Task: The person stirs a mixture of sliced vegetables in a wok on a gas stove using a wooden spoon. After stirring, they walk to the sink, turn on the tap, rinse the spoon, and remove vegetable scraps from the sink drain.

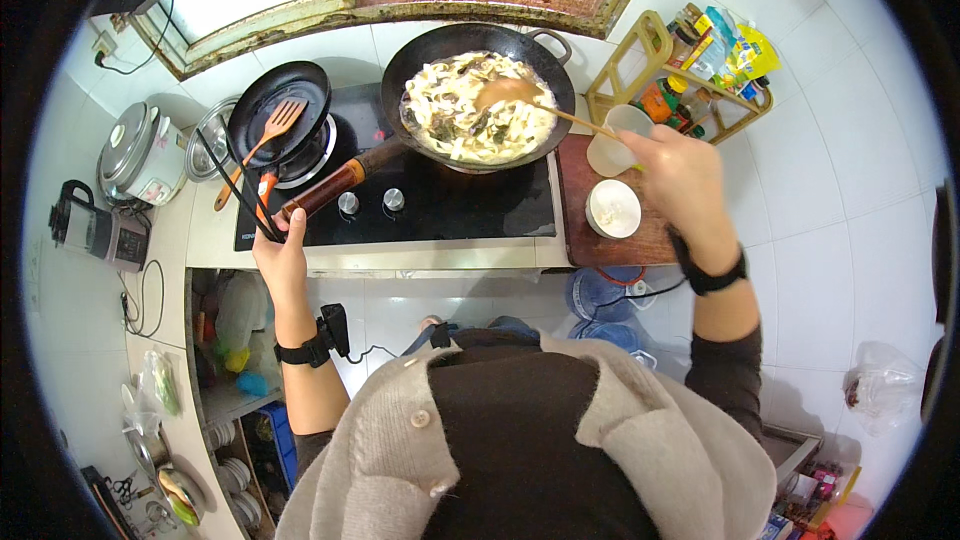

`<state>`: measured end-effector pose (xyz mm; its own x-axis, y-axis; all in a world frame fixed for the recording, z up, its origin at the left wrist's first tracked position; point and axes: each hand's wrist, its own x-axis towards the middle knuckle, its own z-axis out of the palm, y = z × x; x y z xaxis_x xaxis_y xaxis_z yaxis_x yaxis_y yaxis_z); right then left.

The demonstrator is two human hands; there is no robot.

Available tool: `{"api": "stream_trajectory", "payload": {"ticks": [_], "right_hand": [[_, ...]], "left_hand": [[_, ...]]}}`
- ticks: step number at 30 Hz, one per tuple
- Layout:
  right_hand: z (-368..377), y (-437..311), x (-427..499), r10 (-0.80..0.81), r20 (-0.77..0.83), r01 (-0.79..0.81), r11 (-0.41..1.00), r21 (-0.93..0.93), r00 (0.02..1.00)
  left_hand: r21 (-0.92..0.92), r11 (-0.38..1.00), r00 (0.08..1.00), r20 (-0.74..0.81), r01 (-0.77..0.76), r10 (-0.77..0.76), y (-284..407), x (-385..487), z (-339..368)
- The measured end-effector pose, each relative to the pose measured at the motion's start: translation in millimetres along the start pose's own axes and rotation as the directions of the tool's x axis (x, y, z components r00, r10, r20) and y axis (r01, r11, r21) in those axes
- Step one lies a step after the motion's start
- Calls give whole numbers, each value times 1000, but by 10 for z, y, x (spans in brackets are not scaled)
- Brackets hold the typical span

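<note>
A wok [391,90] stands on the right burner, full of broad pale noodles [450,105] with dark leafy bits in liquid. My right hand [679,180] grips the thin handle of a wooden spatula [577,120], whose blurred head is in among the noodles. At the end of the wok's wooden handle [326,187] is my left hand [281,259], its thumb on that handle. The same hand also holds a pair of black chopsticks [229,172], pointing up and left. Beside the wok, a black frying pan [255,101] rests on the left burner with a slotted wooden turner [277,127] in it.
A white bowl [613,208] of white matter and a translucent cup [611,154] stand on a brown board [577,165] below my right hand. A seasoning rack [645,52] is behind them. A rice cooker [142,154] and a blender [97,229] stand at left.
</note>
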<state>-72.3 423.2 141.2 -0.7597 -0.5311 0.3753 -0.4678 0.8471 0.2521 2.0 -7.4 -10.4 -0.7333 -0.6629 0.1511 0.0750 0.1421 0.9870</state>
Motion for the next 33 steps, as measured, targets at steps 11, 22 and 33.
{"api": "stream_trajectory", "payload": {"ticks": [11, 22, 33], "right_hand": [[479, -267, 170, -28, 22, 27, 999, 23, 999], [947, -287, 152, 106, -58, -102, 992, 70, 993], [1207, 216, 293, 295, 41, -297, 954, 44, 954]], "left_hand": [[87, 994, 998, -17, 67, -66, -11, 18, -24], [47, 999, 1000, -2, 4, -4, 46, -54, -16], [36, 994, 994, -35, 103, -102, 163, -110, 25]]}}
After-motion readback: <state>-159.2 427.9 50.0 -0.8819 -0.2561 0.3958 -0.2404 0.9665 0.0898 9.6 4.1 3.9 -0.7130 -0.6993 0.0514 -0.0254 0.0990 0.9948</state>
